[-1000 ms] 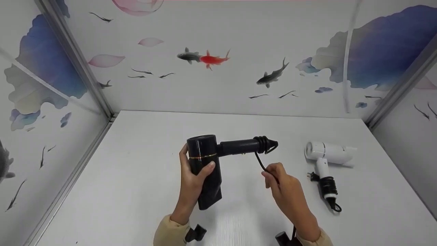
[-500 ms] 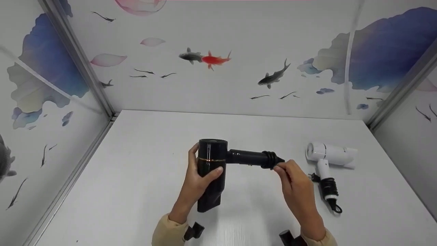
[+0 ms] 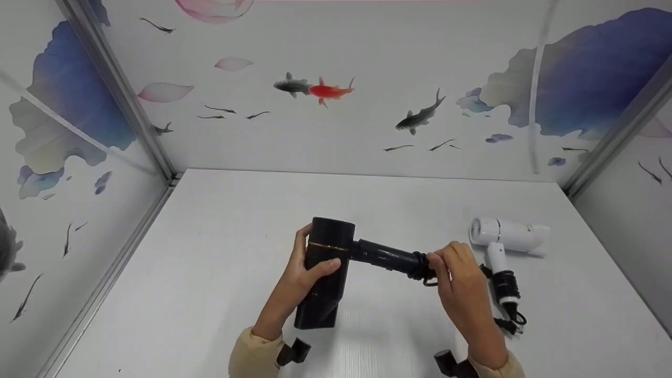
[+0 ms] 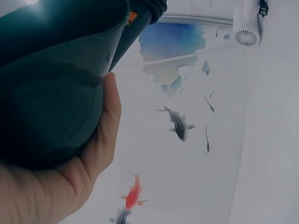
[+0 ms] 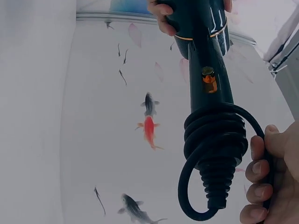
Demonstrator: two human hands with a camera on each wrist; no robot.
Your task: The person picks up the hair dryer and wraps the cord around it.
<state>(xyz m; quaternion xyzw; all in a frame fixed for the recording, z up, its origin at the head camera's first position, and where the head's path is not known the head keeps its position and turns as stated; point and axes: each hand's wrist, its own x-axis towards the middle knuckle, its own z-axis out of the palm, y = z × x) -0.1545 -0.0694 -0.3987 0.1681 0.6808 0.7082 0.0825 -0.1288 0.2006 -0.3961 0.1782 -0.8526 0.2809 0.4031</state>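
Note:
In the head view, a black hair dryer [image 3: 332, 236] with a thin gold band is held up over the table. My left hand [image 3: 299, 278] grips its barrel, thumb across the near side. The handle [image 3: 386, 256] points right and slightly down. At the handle's end, my right hand [image 3: 463, 281] holds the black power cord. The right wrist view shows that cord [image 5: 215, 126] wound in several turns round the handle, one loop hanging at the tip; the fingers [image 5: 259, 191] curl round its free length. Dark barrel fills the left wrist view's upper left.
To the right on the white table [image 3: 210, 262] lies a white hair dryer [image 3: 512, 236], its black cord [image 3: 505, 286] coiled round the handle. A black plug [image 3: 509, 326] shows beside my right wrist. Printed walls [image 3: 336, 142] with fish enclose the table's back and sides.
My right hand has moved up and right from below the handle to its tip, still holding the cord. The black hair dryer has shifted right and tilted, its handle end dropping.

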